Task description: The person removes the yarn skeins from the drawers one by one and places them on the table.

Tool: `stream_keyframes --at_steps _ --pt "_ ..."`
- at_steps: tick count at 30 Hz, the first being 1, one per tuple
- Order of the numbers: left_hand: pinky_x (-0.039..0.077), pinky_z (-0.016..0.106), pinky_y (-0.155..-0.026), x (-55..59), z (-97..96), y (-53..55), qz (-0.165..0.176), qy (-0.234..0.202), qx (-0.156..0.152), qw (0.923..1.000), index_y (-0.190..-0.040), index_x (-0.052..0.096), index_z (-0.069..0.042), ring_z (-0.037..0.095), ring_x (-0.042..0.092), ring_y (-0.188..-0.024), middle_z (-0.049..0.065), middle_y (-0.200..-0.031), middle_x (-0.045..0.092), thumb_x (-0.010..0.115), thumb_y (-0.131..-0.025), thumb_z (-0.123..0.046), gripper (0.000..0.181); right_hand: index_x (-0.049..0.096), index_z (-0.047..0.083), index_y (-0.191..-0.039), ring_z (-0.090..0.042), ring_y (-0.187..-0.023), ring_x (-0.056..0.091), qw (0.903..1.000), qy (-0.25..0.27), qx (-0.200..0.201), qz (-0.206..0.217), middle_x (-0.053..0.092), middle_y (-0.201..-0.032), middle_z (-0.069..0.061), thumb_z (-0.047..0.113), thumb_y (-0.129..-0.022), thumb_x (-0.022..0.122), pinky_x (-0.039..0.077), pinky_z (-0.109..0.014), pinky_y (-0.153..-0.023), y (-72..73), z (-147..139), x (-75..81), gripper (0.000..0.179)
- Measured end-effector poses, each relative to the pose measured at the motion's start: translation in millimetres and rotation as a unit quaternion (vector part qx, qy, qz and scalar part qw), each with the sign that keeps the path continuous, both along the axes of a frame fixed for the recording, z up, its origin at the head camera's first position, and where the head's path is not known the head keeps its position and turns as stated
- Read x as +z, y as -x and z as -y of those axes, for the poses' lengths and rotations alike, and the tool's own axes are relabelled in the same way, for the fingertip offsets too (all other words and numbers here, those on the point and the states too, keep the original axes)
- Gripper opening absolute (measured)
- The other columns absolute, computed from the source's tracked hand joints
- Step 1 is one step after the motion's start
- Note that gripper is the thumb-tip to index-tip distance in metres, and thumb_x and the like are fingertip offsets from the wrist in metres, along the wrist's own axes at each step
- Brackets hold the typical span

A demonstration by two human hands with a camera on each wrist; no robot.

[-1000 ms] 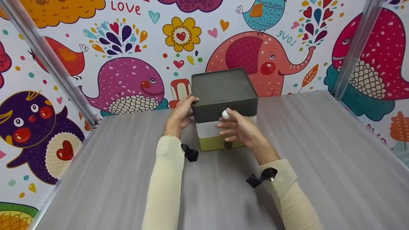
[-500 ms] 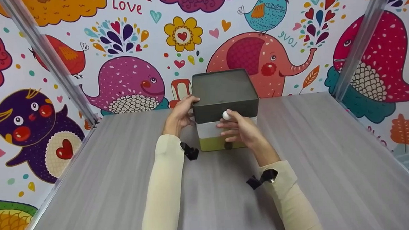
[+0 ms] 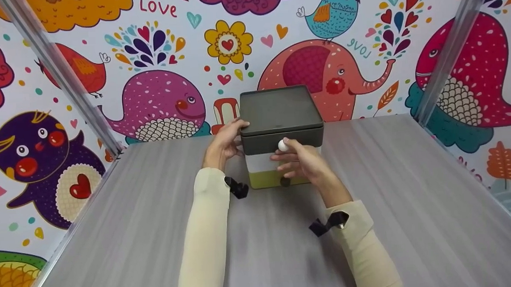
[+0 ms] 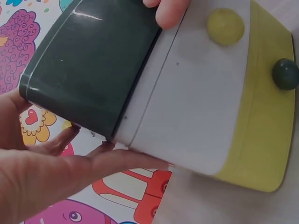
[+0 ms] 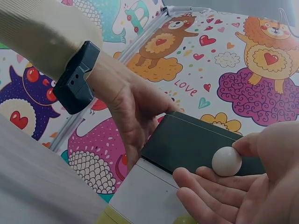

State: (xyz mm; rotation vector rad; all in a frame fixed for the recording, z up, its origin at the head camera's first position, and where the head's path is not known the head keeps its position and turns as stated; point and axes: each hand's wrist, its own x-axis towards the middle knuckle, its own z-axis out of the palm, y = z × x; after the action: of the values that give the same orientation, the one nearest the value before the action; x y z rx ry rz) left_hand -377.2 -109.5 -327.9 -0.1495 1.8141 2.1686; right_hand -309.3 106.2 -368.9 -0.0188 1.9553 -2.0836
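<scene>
A small three-tier drawer box (image 3: 280,110) stands on the table, dark green above, white in the middle and yellow-green below. My left hand (image 3: 222,145) holds its left side, with a digit over the upper front corner and other fingers along the side. At the front, my right hand (image 3: 305,161) pinches the white round knob (image 5: 227,161) of the dark green top drawer (image 5: 198,147). Its other fingers lie loosely bent below the knob, before the white middle drawer (image 4: 196,93). A thin gap line shows above the top drawer's front.
A yellow knob (image 4: 225,26) sits on the middle drawer and a dark green knob (image 4: 285,73) on the bottom one. The grey table (image 3: 164,214) meets a cartoon-printed wall (image 3: 184,44) close behind the box. Metal posts (image 3: 452,51) rise at the back corners.
A dark line has appeared between the box's top edge and the top drawer's front, whose knob sits slightly lower and nearer. The right hand moved slightly with it; the left hand stayed.
</scene>
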Motion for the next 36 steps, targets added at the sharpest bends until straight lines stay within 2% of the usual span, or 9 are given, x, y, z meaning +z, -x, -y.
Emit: stream_keyframes --at_steps 5,12,20,32,36 --pt "0.027 0.076 -0.11 -1.4 -0.5 0.2 -0.007 0.01 0.002 0.9999 -0.161 0.017 -0.023 0.048 0.03 -0.147 0.014 -0.161 0.033 0.057 -0.098 -0.025 0.075 0.066 0.005 -0.12 -0.017 -0.081 0.074 0.9998 -0.017 0.008 -0.01 0.076 -0.115 -0.007 0.052 -0.102 0.047 0.059 -0.029 -0.07 -2.0 -3 0.6 0.054" --pt "0.032 0.073 -0.109 -2.2 2.0 -0.9 -0.01 0.031 0.007 0.9994 -0.161 0.021 -0.024 0.046 0.035 -0.145 0.012 -0.161 0.035 0.058 -0.097 -0.028 0.073 0.065 0.008 -0.124 -0.017 -0.082 0.074 0.9991 -0.036 0.007 -0.02 0.077 -0.111 -0.006 0.05 -0.103 0.046 0.058 -0.028 -0.069 -4.8 -4 -0.4 0.05" --pt "0.038 0.072 -0.106 -2.1 2.2 -3.2 -0.016 0.048 0.015 0.9986 -0.16 0.023 -0.025 0.044 0.043 -0.141 0.011 -0.162 0.035 0.059 -0.097 -0.03 0.073 0.069 0.004 -0.116 -0.016 -0.079 0.073 0.9987 -0.049 0.005 -0.016 0.077 -0.108 -0.006 0.053 -0.102 0.046 0.059 -0.027 -0.067 -10.1 -5 1.4 0.056" --pt "0.038 0.071 -0.106 -2.7 2.1 -2.9 -0.016 0.048 0.003 0.9987 -0.161 0.021 -0.025 0.043 0.046 -0.138 0.012 -0.16 0.037 0.057 -0.096 -0.029 0.074 0.068 0.0 -0.115 -0.014 -0.072 0.07 0.9981 -0.06 0.01 -0.009 0.077 -0.091 -0.003 0.048 -0.103 0.047 0.058 -0.028 -0.064 -16.0 -8 5.7 0.054" --pt "0.037 0.071 -0.106 -3.2 1.3 -1.5 -0.017 0.048 0.001 0.9987 -0.161 0.021 -0.024 0.043 0.047 -0.137 0.013 -0.157 0.04 0.057 -0.097 -0.029 0.074 0.068 -0.002 -0.115 -0.013 -0.069 0.07 0.9989 -0.046 0.011 -0.008 0.076 -0.087 -0.003 0.046 -0.103 0.047 0.058 -0.027 -0.062 -16.1 -8 4.3 0.054"
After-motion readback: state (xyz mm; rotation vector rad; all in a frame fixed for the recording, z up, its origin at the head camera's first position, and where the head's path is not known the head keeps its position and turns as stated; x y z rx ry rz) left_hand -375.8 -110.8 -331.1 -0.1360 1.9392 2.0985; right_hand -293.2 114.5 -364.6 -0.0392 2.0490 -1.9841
